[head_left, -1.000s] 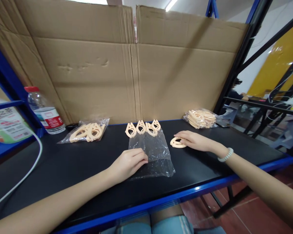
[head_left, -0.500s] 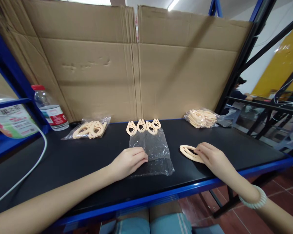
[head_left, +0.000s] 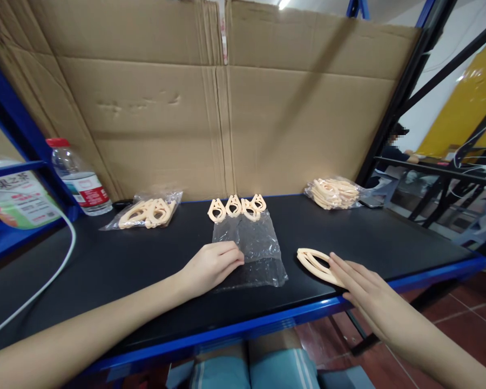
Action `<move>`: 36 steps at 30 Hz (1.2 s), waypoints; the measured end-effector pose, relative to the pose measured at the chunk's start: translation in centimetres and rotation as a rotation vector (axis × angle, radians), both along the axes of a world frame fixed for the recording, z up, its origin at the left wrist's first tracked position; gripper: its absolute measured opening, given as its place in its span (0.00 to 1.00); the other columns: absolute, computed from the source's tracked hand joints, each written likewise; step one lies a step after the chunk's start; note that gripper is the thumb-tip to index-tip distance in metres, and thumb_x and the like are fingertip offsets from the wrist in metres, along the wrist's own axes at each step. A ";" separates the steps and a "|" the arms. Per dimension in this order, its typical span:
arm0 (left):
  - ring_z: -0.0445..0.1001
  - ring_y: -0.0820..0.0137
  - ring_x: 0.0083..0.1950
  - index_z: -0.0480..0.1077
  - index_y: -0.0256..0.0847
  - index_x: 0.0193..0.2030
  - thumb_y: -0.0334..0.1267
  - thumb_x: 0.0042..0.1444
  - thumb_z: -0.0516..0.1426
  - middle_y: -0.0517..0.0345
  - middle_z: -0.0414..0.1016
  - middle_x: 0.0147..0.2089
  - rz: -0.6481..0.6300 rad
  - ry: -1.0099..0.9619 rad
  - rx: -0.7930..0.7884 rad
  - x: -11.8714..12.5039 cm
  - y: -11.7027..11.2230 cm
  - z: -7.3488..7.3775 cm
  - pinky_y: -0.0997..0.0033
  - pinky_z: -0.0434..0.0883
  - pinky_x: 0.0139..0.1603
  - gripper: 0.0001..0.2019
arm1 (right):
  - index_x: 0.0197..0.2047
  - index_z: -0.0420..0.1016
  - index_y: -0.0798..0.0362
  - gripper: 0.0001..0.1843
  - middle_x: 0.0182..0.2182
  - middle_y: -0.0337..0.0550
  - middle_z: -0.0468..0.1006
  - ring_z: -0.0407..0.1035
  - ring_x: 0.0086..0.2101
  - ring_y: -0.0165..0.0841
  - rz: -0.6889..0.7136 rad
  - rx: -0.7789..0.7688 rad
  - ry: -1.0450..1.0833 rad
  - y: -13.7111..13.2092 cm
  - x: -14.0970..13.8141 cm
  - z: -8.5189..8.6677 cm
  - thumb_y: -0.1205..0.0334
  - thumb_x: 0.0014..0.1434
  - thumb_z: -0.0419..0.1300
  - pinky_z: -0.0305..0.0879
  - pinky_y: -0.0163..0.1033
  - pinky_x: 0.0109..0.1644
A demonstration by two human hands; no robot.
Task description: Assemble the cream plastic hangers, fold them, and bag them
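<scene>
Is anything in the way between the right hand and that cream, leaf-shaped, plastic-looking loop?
No, nothing visible: the bare right hand touches the near end of the cream, leaf-shaped, plastic-looking loop on the black tabletop.

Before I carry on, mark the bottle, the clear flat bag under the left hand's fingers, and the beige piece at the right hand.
Bottle (head_left: 89, 192): head view, on its label.
Flat bag (head_left: 263, 247): head view, on its middle.
Beige piece (head_left: 315, 270): head view, on its near bar.
</scene>
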State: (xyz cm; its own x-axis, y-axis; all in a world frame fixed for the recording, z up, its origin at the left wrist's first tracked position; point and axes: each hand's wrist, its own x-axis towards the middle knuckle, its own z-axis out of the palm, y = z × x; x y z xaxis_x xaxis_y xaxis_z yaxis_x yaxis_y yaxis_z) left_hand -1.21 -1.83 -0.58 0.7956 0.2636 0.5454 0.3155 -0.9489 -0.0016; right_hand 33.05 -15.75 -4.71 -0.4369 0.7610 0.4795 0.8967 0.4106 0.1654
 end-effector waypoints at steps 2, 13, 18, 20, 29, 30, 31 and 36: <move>0.73 0.72 0.33 0.69 0.38 0.37 0.32 0.66 0.49 0.56 0.73 0.33 0.001 0.009 0.013 0.0 -0.1 0.0 0.75 0.71 0.35 0.09 | 0.72 0.39 0.54 0.34 0.63 0.58 0.61 0.64 0.57 0.44 -0.017 0.006 -0.038 -0.3 0.1 -0.3 0.69 0.66 0.46 0.72 0.49 0.50; 0.73 0.72 0.33 0.70 0.37 0.36 0.32 0.66 0.49 0.56 0.73 0.32 0.001 0.024 0.038 0.1 -0.3 0.1 0.76 0.71 0.35 0.10 | 0.61 0.66 0.48 0.25 0.52 0.47 0.75 0.71 0.49 0.38 0.203 0.125 0.303 -0.9 -0.8 0.6 0.74 0.64 0.49 0.72 0.43 0.50; 0.74 0.71 0.34 0.70 0.37 0.37 0.32 0.66 0.49 0.55 0.74 0.32 -0.005 0.030 0.041 0.3 -0.5 0.1 0.75 0.71 0.36 0.10 | 0.49 0.75 0.50 0.15 0.42 0.44 0.79 0.74 0.42 0.36 0.121 0.263 0.556 0.7 -1.8 1.9 0.74 0.63 0.55 0.71 0.42 0.48; 0.74 0.71 0.34 0.70 0.37 0.37 0.32 0.66 0.49 0.55 0.74 0.33 -0.015 0.039 0.041 0.4 -0.6 0.1 0.74 0.72 0.36 0.09 | 0.47 0.76 0.50 0.14 0.41 0.43 0.80 0.74 0.41 0.35 0.099 0.300 0.581 1.2 -2.3 3.3 0.73 0.63 0.56 0.70 0.42 0.48; 0.74 0.71 0.34 0.70 0.37 0.38 0.32 0.66 0.49 0.55 0.74 0.34 -0.025 0.031 0.014 0.7 -0.8 0.3 0.75 0.72 0.35 0.10 | 0.53 0.70 0.59 0.16 0.43 0.51 0.78 0.72 0.40 0.36 0.420 0.223 0.345 1.3 -8.4 7.0 0.76 0.64 0.53 0.71 0.44 0.43; 0.74 0.71 0.34 0.70 0.37 0.38 0.32 0.66 0.49 0.55 0.74 0.34 -0.028 0.030 0.007 0.7 -0.8 0.3 0.75 0.72 0.35 0.10 | 0.52 0.71 0.62 0.14 0.42 0.53 0.79 0.72 0.38 0.36 0.439 0.206 0.284 1.2 -8.8 6.8 0.76 0.65 0.51 0.71 0.44 0.41; 0.74 0.71 0.34 0.70 0.37 0.38 0.32 0.66 0.49 0.55 0.75 0.34 -0.028 0.030 -0.001 0.7 -0.8 0.3 0.74 0.72 0.36 0.09 | 0.51 0.71 0.64 0.14 0.41 0.54 0.79 0.72 0.37 0.37 0.447 0.203 0.231 1.0 -9.2 6.6 0.75 0.66 0.50 0.71 0.44 0.39; 0.74 0.72 0.34 0.71 0.37 0.38 0.32 0.65 0.50 0.55 0.75 0.34 -0.009 0.005 -0.037 0.7 -0.7 0.1 0.75 0.73 0.36 0.09 | 0.51 0.71 0.66 0.13 0.40 0.58 0.79 0.72 0.38 0.40 0.468 0.290 0.137 -0.2 -9.0 5.2 0.75 0.65 0.51 0.70 0.45 0.36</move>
State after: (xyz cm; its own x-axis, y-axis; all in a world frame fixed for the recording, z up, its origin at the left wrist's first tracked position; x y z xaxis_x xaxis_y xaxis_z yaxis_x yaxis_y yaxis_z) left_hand -0.48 -2.55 -0.49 0.8009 0.2764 0.5312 0.3071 -0.9511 0.0320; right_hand 24.07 -15.96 0.49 -0.6150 0.3302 0.7161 0.6513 0.7247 0.2252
